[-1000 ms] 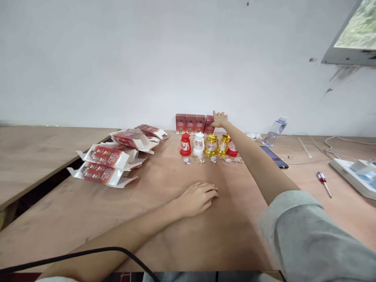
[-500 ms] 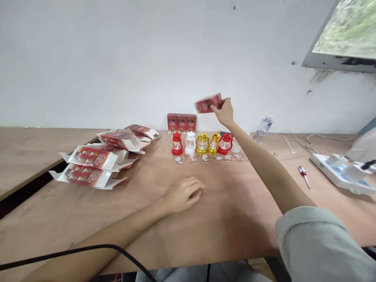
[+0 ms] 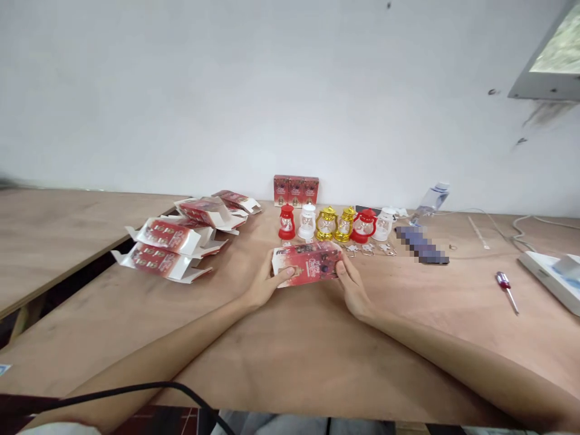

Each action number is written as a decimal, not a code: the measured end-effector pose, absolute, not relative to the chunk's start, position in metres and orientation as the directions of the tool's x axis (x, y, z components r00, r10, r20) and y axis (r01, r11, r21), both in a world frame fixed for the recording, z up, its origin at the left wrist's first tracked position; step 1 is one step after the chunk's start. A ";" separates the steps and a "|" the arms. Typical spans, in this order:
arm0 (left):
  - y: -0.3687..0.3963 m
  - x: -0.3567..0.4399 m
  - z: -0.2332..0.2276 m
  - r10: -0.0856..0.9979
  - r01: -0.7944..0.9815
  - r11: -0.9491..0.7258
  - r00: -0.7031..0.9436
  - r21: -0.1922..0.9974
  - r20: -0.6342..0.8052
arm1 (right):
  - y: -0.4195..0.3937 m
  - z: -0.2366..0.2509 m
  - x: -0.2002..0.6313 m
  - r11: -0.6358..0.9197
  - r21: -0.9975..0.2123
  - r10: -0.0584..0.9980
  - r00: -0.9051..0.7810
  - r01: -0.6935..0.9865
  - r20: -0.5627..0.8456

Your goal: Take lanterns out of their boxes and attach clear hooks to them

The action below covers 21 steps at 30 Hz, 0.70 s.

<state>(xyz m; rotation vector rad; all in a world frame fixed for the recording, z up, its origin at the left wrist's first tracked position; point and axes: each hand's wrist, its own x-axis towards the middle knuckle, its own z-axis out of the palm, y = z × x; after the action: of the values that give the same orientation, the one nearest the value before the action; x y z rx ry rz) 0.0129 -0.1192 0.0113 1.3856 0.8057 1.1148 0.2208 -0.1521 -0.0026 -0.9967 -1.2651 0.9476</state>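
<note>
Between both hands is a red printed carton [image 3: 310, 266] with Christmas lettering, lying on its side above the middle of the table. My left hand [image 3: 266, 285] grips its left end, thumb across the front face. The right end is held by my right hand [image 3: 353, 289], with its fingers partly hidden behind the carton. Just beyond stands a row of small lanterns: a red one [image 3: 287, 223], a white one [image 3: 307, 222], gold ones [image 3: 327, 224] and others. Small flat charms [image 3: 368, 248] in front of them are partly covered by the carton.
Open, unfolded cartons [image 3: 170, 237] are piled at the left. Three closed cartons [image 3: 296, 191] stand against the wall. Rightward are a phone [image 3: 419, 244], a clear bottle [image 3: 430, 202], a screwdriver [image 3: 506, 291] and a power strip [image 3: 550, 281]. A black cable [image 3: 167, 382] crosses the lower left.
My right hand has come down from near the wall with the carton to the table's middle. My left hand has lifted from the table and taken its other end. The view has turned slightly left.
</note>
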 end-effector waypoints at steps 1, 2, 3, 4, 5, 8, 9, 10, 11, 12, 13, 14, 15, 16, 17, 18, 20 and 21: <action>-0.120 0.014 0.013 0.942 -0.140 -0.106 0.303 0.984 0.145 | -0.150 -0.005 0.220 0.275 -0.960 0.959 0.088 -0.057 0.270; -0.120 0.015 0.015 0.950 -0.149 -0.082 0.288 0.985 0.123 | -0.147 -0.006 0.219 0.253 -0.962 0.966 0.089 -0.102 0.244; -0.119 0.016 0.016 0.954 -0.159 -0.065 0.279 0.985 0.108 | -0.145 -0.007 0.218 0.234 -0.961 0.971 0.081 -0.148 0.224; -0.118 0.016 0.016 0.956 -0.172 -0.054 0.277 0.984 0.101 | -0.143 -0.008 0.217 0.221 -0.957 0.975 0.071 -0.187 0.211; -0.116 0.017 0.016 0.955 -0.189 -0.049 0.280 0.981 0.101 | -0.141 -0.008 0.217 0.211 -0.954 0.977 0.062 -0.215 0.202; -0.110 0.015 0.013 0.946 -0.238 -0.039 0.304 0.971 0.113 | -0.140 -0.010 0.219 0.217 -0.954 0.976 0.078 -0.206 0.205; -0.109 0.015 0.011 0.944 -0.252 -0.037 0.309 0.967 0.117 | -0.140 -0.011 0.220 0.229 -0.956 0.972 0.099 -0.185 0.214; -0.108 0.015 0.010 0.941 -0.265 -0.033 0.316 0.964 0.119 | -0.140 -0.013 0.220 0.242 -0.956 0.967 0.121 -0.166 0.224; -0.108 0.015 0.010 0.939 -0.278 -0.028 0.322 0.960 0.120 | -0.140 -0.014 0.221 0.257 -0.954 0.961 0.142 -0.154 0.236; -0.108 0.016 0.010 0.937 -0.292 -0.023 0.328 0.956 0.123 | -0.139 -0.015 0.221 0.272 -0.950 0.956 0.156 -0.151 0.249; -0.108 0.016 0.010 0.934 -0.304 -0.017 0.336 0.952 0.124 | -0.139 -0.016 0.222 0.283 -0.947 0.953 0.160 -0.155 0.259; -0.108 0.017 0.010 0.932 -0.315 -0.008 0.342 0.949 0.122 | -0.138 -0.016 0.222 0.289 -0.943 0.952 0.153 -0.166 0.265; -0.108 0.017 0.011 0.934 -0.327 0.005 0.340 0.945 0.112 | -0.137 -0.016 0.222 0.293 -0.938 0.952 0.151 -0.183 0.268; -0.107 0.016 0.012 0.941 -0.341 0.026 0.327 0.940 0.092 | -0.137 -0.016 0.223 0.298 -0.932 0.950 0.161 -0.205 0.268; -0.106 0.015 0.014 0.951 -0.357 0.054 0.304 0.932 0.061 | -0.136 -0.015 0.224 0.304 -0.926 0.946 0.185 -0.226 0.265; -0.104 0.013 0.015 0.961 -0.379 0.088 0.276 0.921 0.022 | -0.136 -0.014 0.225 0.309 -0.920 0.941 0.218 -0.239 0.259; -0.099 0.009 0.019 0.974 -0.436 0.155 0.217 0.886 -0.064 | -0.136 -0.011 0.226 0.316 -0.922 0.930 0.267 -0.224 0.254; -0.096 0.007 0.020 0.973 -0.462 0.188 0.205 0.867 -0.101 | -0.138 -0.010 0.227 0.322 -0.928 0.925 0.274 -0.189 0.264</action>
<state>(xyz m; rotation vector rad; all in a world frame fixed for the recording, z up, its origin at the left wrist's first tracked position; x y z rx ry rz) 0.0066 -0.0964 0.0201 0.8146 0.7868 1.1724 0.2271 -0.1377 -0.0098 -0.9314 -0.9933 0.9165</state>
